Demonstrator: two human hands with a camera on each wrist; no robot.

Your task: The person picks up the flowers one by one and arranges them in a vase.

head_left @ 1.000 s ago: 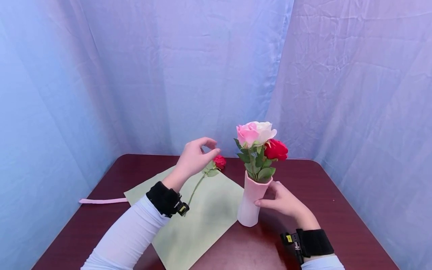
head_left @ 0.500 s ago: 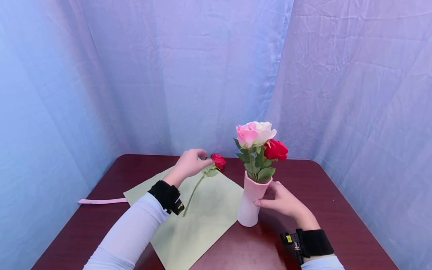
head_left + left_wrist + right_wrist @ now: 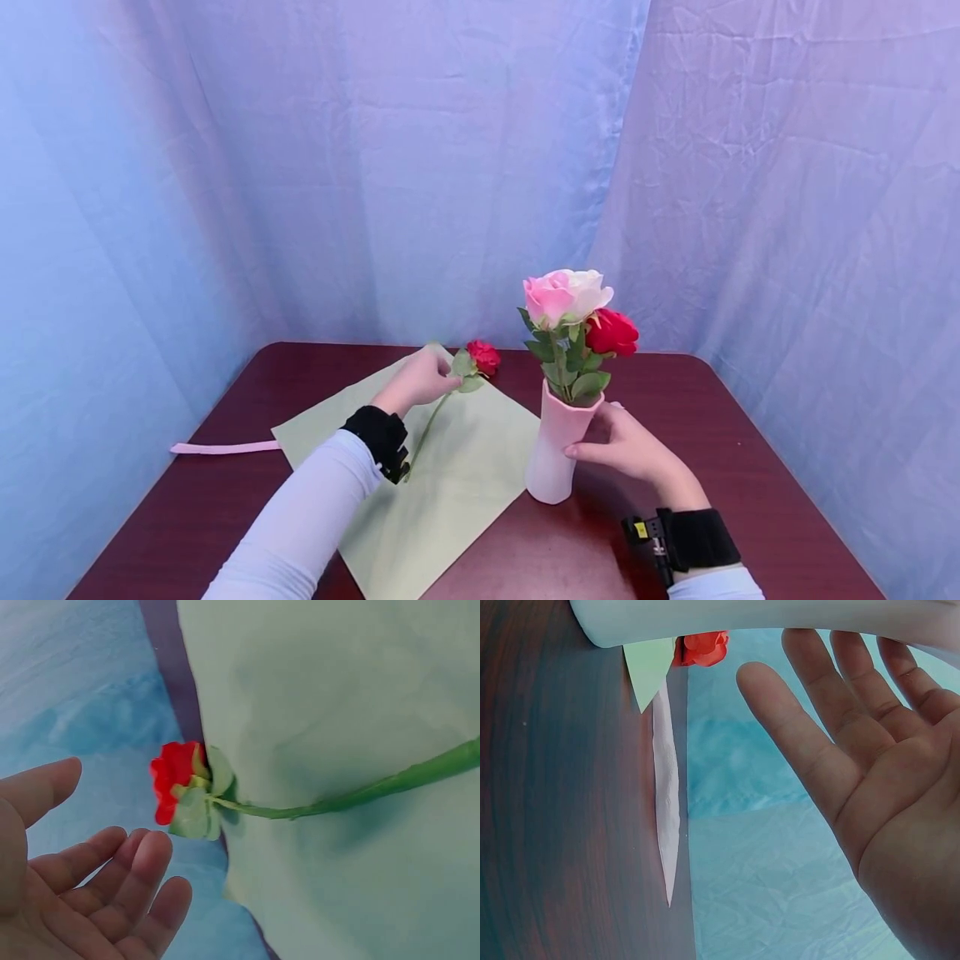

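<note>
My left hand (image 3: 422,380) is low over the leaves of a red rose (image 3: 483,357) with a long green stem, which lies on a pale green paper sheet (image 3: 480,467). In the left wrist view the fingers (image 3: 154,855) are loosely spread beside the bloom, with nothing between them and the thumb. My right hand (image 3: 633,446) holds an upright pink-and-white vase (image 3: 555,437), thumb on the near side; in the right wrist view the fingers (image 3: 802,660) reach its far side. The vase bears a pink rose (image 3: 549,298), a white rose (image 3: 591,292) and a red rose (image 3: 612,332).
A pink ribbon (image 3: 225,448) sticks out from under the paper's left corner onto the dark red-brown table (image 3: 675,392). Blue-lilac curtains (image 3: 450,167) hang behind the table and on both sides. Black straps with small cameras are on both wrists.
My left hand has come down from above the bloom to the leaves of the lying rose, moving slightly left. My right hand and the vase stay in place.
</note>
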